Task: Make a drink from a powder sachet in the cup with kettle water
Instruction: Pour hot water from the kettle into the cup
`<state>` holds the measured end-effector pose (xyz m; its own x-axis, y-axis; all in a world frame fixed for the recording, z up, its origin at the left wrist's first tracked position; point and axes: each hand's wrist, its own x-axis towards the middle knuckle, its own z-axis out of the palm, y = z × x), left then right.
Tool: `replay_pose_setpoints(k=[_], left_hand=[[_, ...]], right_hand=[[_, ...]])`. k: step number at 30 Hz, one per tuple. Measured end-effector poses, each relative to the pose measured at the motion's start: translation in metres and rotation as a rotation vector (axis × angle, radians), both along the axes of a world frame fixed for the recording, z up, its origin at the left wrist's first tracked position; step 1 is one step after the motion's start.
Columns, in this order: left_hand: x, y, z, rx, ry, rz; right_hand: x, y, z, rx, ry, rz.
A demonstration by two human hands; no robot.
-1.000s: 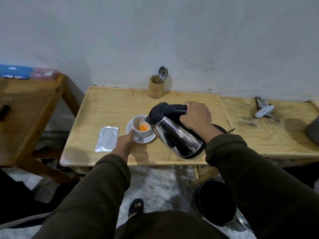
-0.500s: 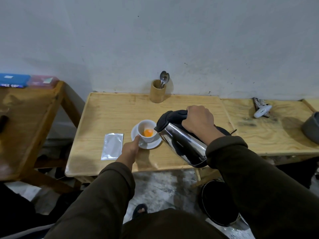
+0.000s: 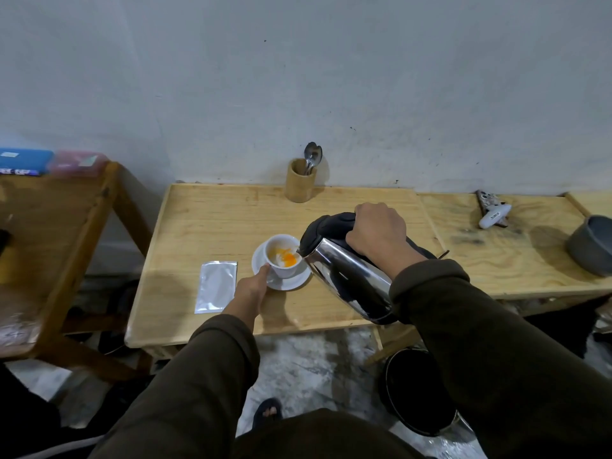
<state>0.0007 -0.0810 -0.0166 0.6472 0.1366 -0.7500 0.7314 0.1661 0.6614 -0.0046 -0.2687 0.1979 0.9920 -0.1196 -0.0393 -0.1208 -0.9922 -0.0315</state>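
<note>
A white cup [image 3: 287, 271] stands on a white saucer [image 3: 283, 283] on the wooden table [image 3: 215, 220]. Orange powder and water show inside the cup. My right hand [image 3: 377, 233] grips the black handle of a steel kettle [image 3: 347, 279], which is tilted left with its spout over the cup's rim. My left hand [image 3: 250, 289] touches the cup's near left side and the saucer with its fingertips. A silver sachet [image 3: 217, 286] lies flat left of the saucer.
A bamboo holder [image 3: 299, 183] with spoons stands at the back by the wall. A grey pot [image 3: 592, 245] and a white tool [image 3: 494, 217] sit on the right table. A black bin [image 3: 420, 392] stands on the floor. Another wooden table [image 3: 49, 220] is at left.
The kettle's spout has reached the cup's rim and water now shows in the cup, spreading the orange powder. My left hand stays at the cup.
</note>
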Motion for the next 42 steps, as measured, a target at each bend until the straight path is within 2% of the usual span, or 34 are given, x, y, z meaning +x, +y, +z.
replay_pose_setpoints(k=[42], left_hand=[[0.0022, -0.0002, -0.0004, -0.022, -0.006, -0.027]], right_hand=[[-0.0018, 0.0021, 0.0091, -0.021, -0.001, -0.019]])
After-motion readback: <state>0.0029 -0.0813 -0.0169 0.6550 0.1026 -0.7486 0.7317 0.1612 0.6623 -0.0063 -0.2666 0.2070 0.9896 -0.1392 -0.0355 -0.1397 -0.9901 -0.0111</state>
